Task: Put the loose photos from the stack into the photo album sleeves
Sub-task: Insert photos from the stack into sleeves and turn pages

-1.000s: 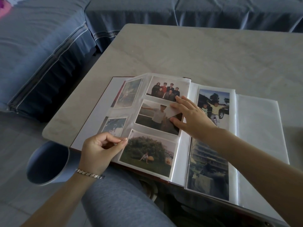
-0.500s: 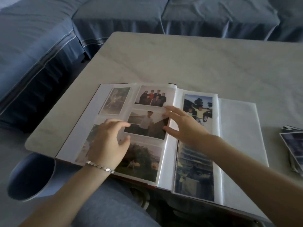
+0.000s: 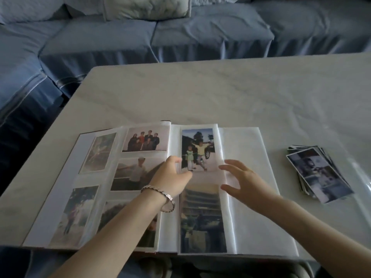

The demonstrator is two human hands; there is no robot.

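The photo album (image 3: 249, 197) lies open at the table's near edge. Its left page holds several sleeved photos, and its right page carries two tall photos in the column beside the spine, with blank white sleeves further right. My left hand (image 3: 170, 180), a bracelet on its wrist, rests over the spine with fingers curled against the left edge of the upper tall photo (image 3: 197, 149). My right hand (image 3: 241, 182) hovers over the blank sleeves, fingers spread and holding nothing. The stack of loose photos (image 3: 318, 174) sits on the table right of the album.
The pale marble-patterned table (image 3: 220, 93) stretches beyond the album. A blue-covered sofa (image 3: 140, 37) wraps round the far and left sides. A sheet of clear plastic (image 3: 361, 177) lies by the photo stack at the right edge.
The left-hand page has been laid flat. My left hand moved from the left page to the spine. My right hand lifted off the middle photo and shifted right over the blank sleeves.
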